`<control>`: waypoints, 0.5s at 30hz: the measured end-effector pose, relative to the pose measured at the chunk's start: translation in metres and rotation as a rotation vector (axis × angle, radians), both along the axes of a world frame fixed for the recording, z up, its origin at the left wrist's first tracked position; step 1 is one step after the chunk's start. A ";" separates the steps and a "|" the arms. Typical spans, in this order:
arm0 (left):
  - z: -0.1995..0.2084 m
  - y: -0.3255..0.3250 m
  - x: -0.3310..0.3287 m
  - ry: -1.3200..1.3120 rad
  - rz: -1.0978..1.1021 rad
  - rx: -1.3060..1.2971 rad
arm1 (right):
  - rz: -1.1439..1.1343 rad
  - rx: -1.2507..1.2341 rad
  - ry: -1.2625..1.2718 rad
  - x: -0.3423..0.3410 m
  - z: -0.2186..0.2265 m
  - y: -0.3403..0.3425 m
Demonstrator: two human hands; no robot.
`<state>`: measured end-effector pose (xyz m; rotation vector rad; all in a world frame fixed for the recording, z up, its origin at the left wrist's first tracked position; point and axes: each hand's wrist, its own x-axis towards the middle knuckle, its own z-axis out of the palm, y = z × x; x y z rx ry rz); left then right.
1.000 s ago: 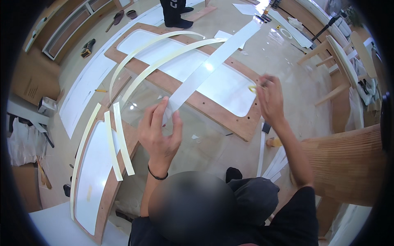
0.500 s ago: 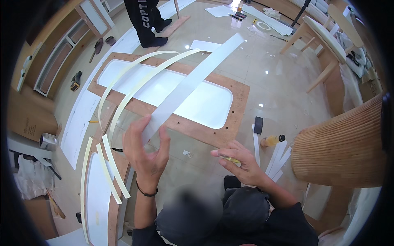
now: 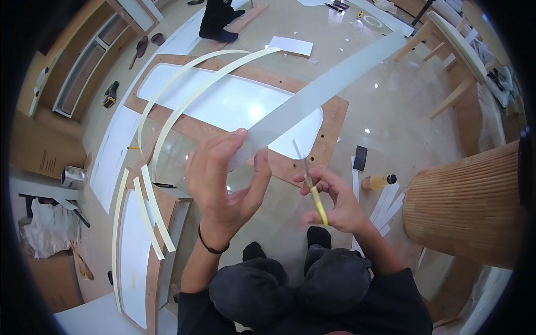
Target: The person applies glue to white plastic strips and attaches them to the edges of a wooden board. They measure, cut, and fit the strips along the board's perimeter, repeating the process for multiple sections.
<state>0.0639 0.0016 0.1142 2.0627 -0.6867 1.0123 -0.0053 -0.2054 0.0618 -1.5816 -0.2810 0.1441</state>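
Observation:
My left hand (image 3: 223, 178) pinches the near end of a long pale grey-white strip (image 3: 329, 84) between thumb and fingers. The strip slants up and away to the right, over the white panel (image 3: 201, 92) framed in brown board. Lower and to the right, my right hand (image 3: 335, 201) holds yellow-handled scissors (image 3: 312, 192) with the narrow metal blades pointing up toward the strip. Blades and strip are apart. Two curved cream strips (image 3: 192, 97) arch across the left part of the panel. Several shorter cream strips (image 3: 148, 218) rest on a second panel at the left.
A co-worker's dark-trousered leg (image 3: 218, 22) stands beyond the panel. To my right are a ribbed wooden drum (image 3: 463, 204), a bottle of amber liquid (image 3: 378, 182), a black block (image 3: 360, 158) and white strips (image 3: 385, 209). A wooden chair (image 3: 446, 50) stands far right.
My left hand has moved right and slightly up, and the strip's far end now reaches farther right. My right hand has turned the scissors from lying flat to blades up.

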 end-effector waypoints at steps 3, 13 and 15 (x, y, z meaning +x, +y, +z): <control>0.000 -0.004 -0.005 -0.013 -0.035 0.012 | -0.063 -0.215 0.049 0.006 0.008 0.003; 0.000 -0.014 -0.019 -0.005 -0.102 0.072 | -0.101 -0.136 -0.081 0.009 0.023 0.011; 0.001 -0.014 -0.021 0.006 -0.122 0.082 | -0.112 -0.153 -0.106 0.006 0.024 0.010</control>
